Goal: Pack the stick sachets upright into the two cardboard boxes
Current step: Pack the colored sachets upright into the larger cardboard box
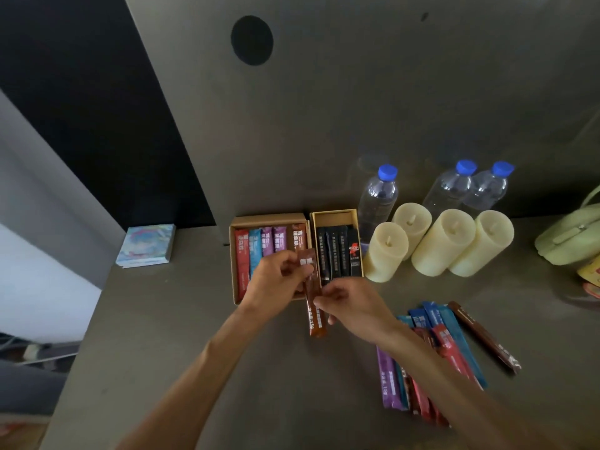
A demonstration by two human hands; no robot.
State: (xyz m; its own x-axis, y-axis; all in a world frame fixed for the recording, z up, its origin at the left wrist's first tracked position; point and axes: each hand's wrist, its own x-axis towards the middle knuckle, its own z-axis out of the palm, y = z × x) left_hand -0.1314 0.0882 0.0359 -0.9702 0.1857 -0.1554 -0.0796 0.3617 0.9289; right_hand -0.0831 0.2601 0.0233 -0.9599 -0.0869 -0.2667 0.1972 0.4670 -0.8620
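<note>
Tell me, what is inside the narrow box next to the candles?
About four black sachets sit side by side in the narrow box, one with a red mark; its far end shows bare cardboard. The brown sachet and right hand hide its near edge.

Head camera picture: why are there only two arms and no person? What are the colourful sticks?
The camera sits on the person's head and looks down, so only their arms show. No machine here. The left hand and right hand together hold one brown sachet, a thin stick packet. Behind it stand two cardboard boxes: the wide box holds colourful sachets, the narrow box dark ones. More lie in a loose pile on the table, near four candles and three water bottles.
</note>
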